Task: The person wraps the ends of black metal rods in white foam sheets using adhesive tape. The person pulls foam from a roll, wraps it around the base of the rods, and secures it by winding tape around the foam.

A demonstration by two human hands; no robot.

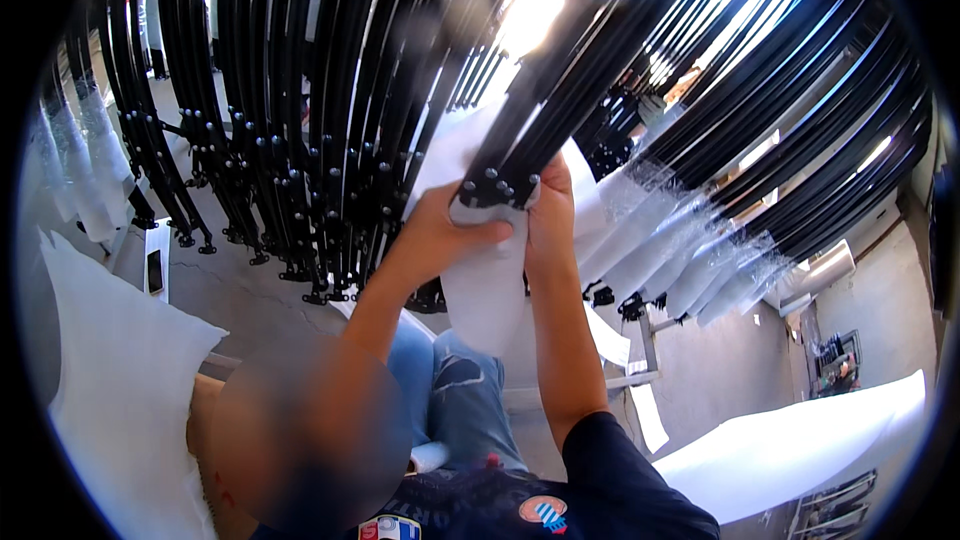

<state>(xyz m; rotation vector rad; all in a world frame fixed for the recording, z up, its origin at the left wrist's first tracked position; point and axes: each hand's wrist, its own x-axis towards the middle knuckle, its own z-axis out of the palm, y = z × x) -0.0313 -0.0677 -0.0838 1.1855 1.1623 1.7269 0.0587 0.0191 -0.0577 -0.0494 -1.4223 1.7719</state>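
Note:
A bundle of flat black metal bars [515,155] with round silver rivets near its lower end stands in front of me, slanting up and to the right. A white foam sheet [485,295] lies around and behind that end and hangs below it. My left hand [435,235] is closed on the sheet at the bundle's left side, its thumb lying across the front. On the right side my right hand [550,210] grips the sheet against the bars, with its fingers partly hidden behind them.
Rows of hanging black bars [270,110] crowd the left. More bars at the right have ends wrapped in white foam and clear film [690,230]. Large white sheets lie at the lower left [120,370] and lower right [800,440]. A dark phone-like object [154,272] rests at the left.

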